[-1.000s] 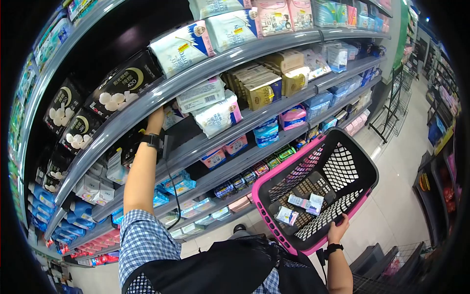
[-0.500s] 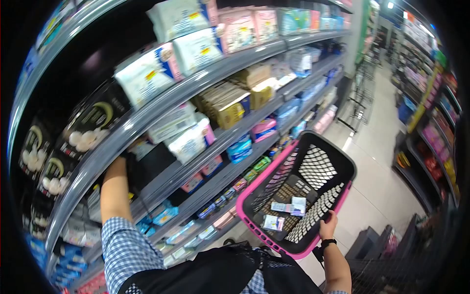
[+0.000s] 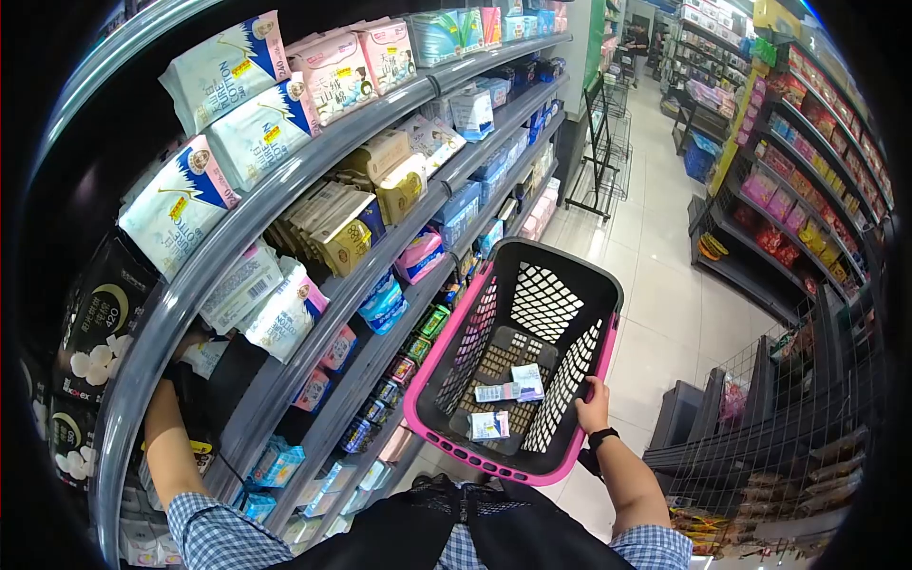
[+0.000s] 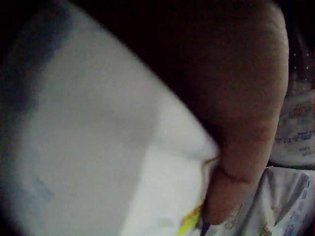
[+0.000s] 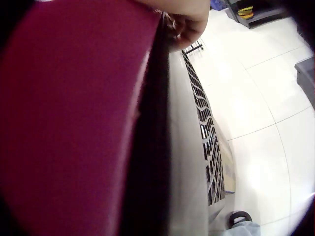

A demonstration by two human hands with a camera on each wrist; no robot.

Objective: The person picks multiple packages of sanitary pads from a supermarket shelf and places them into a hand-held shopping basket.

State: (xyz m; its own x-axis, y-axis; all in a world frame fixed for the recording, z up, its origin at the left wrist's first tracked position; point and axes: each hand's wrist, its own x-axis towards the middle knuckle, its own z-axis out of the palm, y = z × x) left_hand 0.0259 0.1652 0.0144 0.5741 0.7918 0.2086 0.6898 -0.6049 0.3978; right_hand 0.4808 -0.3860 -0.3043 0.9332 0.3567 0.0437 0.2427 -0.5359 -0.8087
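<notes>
My left forearm reaches into the middle shelf in the head view, its hand mostly hidden behind the shelf edge. The left wrist view shows that left hand (image 4: pixel 241 118) holding the edge of a white package (image 4: pixel 147 167), a fingertip beside its yellow label. My right hand (image 3: pixel 594 407) grips the pink rim of a black basket (image 3: pixel 411 401); in the right wrist view, the fingers of the right hand (image 5: pixel 184 22) curl over the rim (image 5: pixel 74 118). Inside the basket lie several small packs, one of them a white and blue pack (image 3: pixel 489 426).
Shelves (image 3: pixel 332 133) of packaged pads fill the left side, with black packs (image 3: pixel 90 323) near my left arm. A black wire rack (image 3: pixel 594 152) stands farther up the tiled aisle (image 3: pixel 655 275). More shelves (image 3: pixel 779 209) and wire mesh line the right.
The view has swung right, showing more of the aisle. My left hand has gone deeper behind the shelf edge. My right hand has kept its grip on the basket.
</notes>
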